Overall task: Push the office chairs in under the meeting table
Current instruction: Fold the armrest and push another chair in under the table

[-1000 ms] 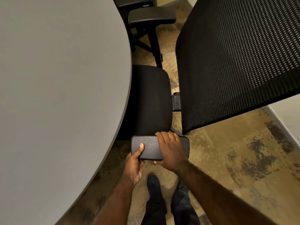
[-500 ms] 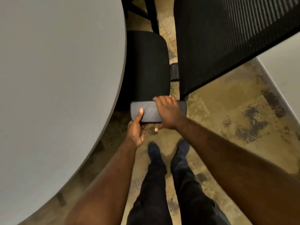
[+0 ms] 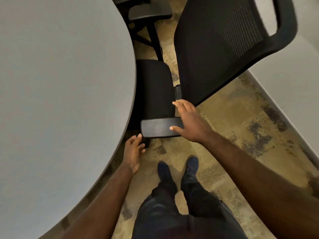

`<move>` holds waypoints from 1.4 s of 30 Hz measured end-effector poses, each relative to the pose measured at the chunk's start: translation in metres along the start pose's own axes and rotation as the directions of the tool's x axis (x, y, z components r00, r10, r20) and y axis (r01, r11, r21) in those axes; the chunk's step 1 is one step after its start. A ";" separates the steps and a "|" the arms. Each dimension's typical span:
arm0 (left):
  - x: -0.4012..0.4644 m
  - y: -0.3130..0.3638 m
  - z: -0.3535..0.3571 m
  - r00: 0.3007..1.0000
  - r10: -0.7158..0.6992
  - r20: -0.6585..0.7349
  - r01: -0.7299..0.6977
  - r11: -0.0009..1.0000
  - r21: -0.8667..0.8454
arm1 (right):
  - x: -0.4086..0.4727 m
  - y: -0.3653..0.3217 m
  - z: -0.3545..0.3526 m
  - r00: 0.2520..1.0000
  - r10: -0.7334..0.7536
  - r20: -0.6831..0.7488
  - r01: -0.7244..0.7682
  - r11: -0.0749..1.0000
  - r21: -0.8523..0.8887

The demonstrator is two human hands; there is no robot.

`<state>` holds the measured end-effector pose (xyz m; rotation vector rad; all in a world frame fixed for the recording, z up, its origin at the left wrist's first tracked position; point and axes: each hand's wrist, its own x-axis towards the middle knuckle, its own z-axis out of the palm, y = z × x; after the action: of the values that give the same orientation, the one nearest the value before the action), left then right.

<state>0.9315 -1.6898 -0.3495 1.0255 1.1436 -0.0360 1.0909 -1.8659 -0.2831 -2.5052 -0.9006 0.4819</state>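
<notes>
Grey laminate, smooth and matt, forms the round meeting table, which fills the left half of the head view; its curved edge overhangs the front of the chair seat. The office chair stands just beside that edge. Its backrest is black perforated mesh in a rigid, rounded frame with a cut-out handle at the top. The seat is black woven fabric with soft, rounded corners, and sits partly under the table edge. A second chair of the same black type stands farther round the table. The floor is mottled tan carpet.

Change since half a second ago: I have let go of the near armrest, a flat, oblong black pad with a fine pebbled surface. My right hand is now spread, fingers straight, thumb tip on the pad and palm over its outer end. My left hand hangs relaxed and empty below the pad's inner end, one fingertip beside its corner.

Assessment: this chair is probably seated as far as the armrest permits. The next chair can be addressed.
</notes>
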 end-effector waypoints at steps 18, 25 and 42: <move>-0.037 0.164 0.085 0.823 0.563 0.073 -0.560 0.784 0.270 | 0.022 -0.017 -0.233 0.890 -0.386 -0.242 0.369 0.922 -0.114; -0.059 0.220 0.112 0.791 0.611 0.031 -0.587 0.743 0.322 | 0.039 0.036 -0.303 0.848 -0.484 -0.215 0.449 0.873 -0.192; -0.018 0.243 0.185 0.788 0.604 -0.118 -0.542 0.771 0.334 | 0.132 0.107 -0.365 0.805 -0.568 -0.171 0.546 0.822 -0.159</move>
<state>1.1801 -1.6858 -0.1713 1.6451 0.9872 0.4311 1.4076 -1.9543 -0.0513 -2.1615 -1.5278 -0.0300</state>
